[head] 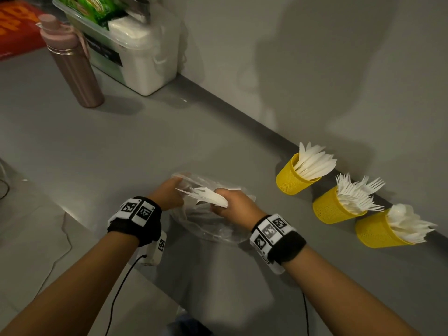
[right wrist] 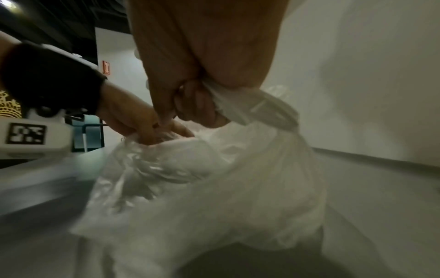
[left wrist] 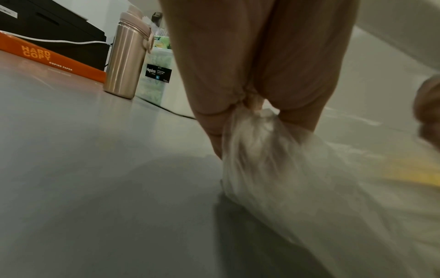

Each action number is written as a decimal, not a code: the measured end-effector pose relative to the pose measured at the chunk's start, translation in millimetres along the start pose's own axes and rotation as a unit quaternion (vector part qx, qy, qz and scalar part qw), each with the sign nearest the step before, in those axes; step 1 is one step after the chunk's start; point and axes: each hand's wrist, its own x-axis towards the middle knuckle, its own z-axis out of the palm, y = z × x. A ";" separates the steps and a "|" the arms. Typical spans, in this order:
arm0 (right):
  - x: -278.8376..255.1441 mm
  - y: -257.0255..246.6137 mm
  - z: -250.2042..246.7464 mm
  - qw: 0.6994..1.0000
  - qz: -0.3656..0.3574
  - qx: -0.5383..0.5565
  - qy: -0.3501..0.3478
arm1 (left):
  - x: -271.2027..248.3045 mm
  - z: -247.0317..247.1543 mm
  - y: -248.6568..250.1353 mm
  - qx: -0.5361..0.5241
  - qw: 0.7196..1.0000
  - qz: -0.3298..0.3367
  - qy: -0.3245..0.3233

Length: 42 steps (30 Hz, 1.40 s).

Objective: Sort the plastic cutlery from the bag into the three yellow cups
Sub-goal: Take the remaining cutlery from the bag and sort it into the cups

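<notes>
The clear plastic bag (head: 213,224) lies in the middle of the grey surface (head: 121,154), near its front edge. The left hand (head: 167,194) holds the bag's edge, with its grip pinching the thin plastic shut between thumb and fingers (left wrist: 214,135). The right hand (head: 236,202) has its grip curled tight around a bunch of white plastic cutlery (head: 206,194) just above the bag. The pointy ends stick out toward the left hand.

Three yellow cups sit in a row along the back edge of the surface, by the wall, toward the right. The first cup (head: 292,178) holds knives. The middle cup (head: 331,208) holds forks. The last cup (head: 375,232), closest to the right edge, holds white pieces that look like spoons.

Far off near the back left corner stand a pink bottle (head: 75,71) and a clear box (head: 135,57) with green packets in it. An orange box (left wrist: 54,60) of paper lies behind the bottle.
</notes>
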 end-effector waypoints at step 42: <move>-38.7 -22.0 -86.6 0.810 0.049 0.512 0.282 | -2.9 4.2 28.9 0.109 0.992 -0.016 0.059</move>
